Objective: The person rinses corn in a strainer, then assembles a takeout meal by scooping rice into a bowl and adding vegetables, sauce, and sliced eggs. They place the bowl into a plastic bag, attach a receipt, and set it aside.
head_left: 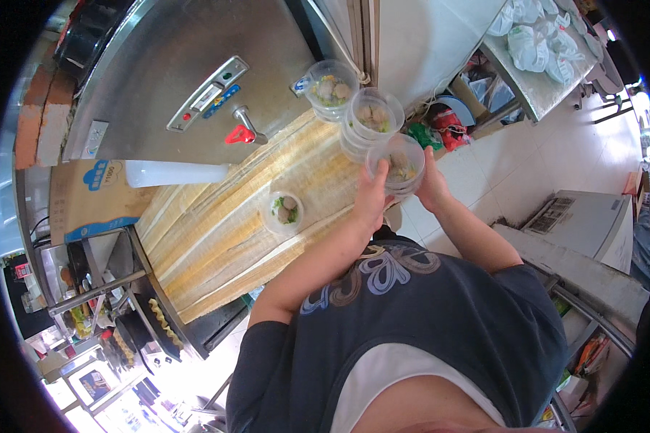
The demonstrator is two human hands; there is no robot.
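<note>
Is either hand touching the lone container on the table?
No: left hand and right hand both grip a container stack, apart from the lone container.

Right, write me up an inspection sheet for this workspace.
Surface: striped yellow-brown tabletop.
Job's things: back stack, middle stack and held stack of clear tubs, their top ones showing food; lone tub with round brown pieces and greens stands apart.
Clutter: white bags on a metal side table; white cylinder beside a cardboard box.
Grip: left hand and right hand clasp the held stack from either side; whether it is lifted cannot be told.
Cables: what looks like a pale cord near the wall.
Surroundings: steel unit with red-handled tap; tiled floor.
</note>
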